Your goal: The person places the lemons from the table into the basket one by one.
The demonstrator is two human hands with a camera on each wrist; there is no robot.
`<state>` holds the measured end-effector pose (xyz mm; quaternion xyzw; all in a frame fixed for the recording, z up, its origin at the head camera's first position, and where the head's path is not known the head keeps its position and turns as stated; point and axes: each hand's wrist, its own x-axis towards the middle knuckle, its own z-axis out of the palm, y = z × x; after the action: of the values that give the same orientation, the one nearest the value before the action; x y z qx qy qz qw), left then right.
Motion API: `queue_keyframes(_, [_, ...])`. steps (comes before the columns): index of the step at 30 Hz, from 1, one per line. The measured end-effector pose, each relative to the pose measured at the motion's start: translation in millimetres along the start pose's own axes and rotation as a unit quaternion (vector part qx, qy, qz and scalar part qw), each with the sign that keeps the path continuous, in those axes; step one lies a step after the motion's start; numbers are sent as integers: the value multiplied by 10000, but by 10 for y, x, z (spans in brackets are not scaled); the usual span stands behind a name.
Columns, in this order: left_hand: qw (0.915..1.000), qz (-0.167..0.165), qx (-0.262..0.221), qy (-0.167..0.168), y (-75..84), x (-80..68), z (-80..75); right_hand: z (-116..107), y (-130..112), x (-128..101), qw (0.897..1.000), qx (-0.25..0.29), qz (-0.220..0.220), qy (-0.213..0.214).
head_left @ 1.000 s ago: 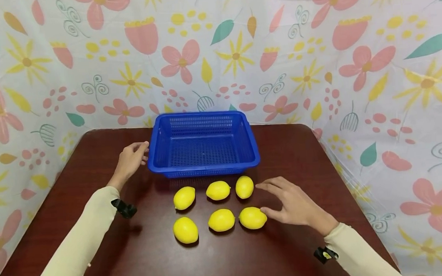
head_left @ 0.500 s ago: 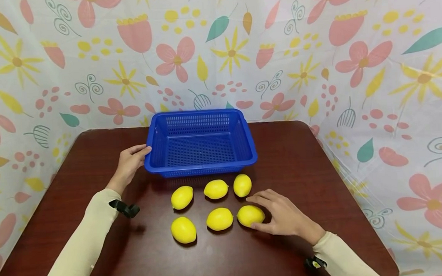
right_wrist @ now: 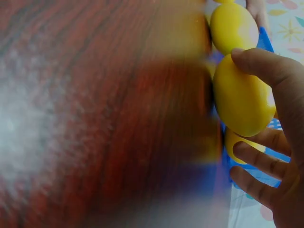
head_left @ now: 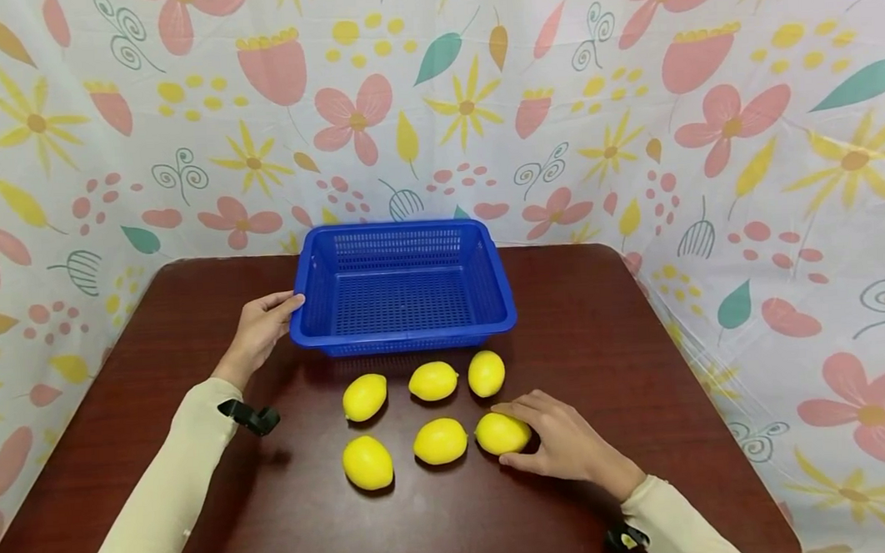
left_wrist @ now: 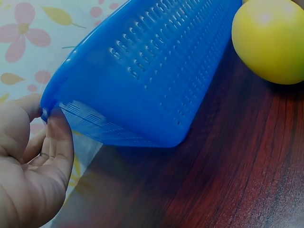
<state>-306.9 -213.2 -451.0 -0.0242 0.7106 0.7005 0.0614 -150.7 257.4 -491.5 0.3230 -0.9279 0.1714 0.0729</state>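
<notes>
The lemons (head_left: 499,433) are yellow, the basket (head_left: 404,337) is blue, the table (head_left: 580,319) is dark red-brown, the sleeves (head_left: 160,483) are cream, and the white cloth (head_left: 437,172) has pink and yellow flowers (head_left: 357,121) and green leaves (head_left: 439,57).

The right hand (head_left: 559,439) covers part of a lemon's edge (head_left: 500,435), and both cream sleeves (head_left: 161,492) run off the lower frame. The left-wrist view crops the blue plastic basket (left_wrist: 118,85) and left hand (left_wrist: 35,164); in the right-wrist view, yellow and blue reflections blur on the wooden tabletop (right_wrist: 95,142).
</notes>
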Motion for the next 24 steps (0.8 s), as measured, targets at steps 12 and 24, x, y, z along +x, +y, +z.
queue_keyframes(12, [9988,-246,-430,-5,3,12,14,-89,7,3,9979,516,50,395])
queue_keyframes(24, [9972,-339,-672,-19,6,25,-13,-703,55,522,9946,692,-387,669])
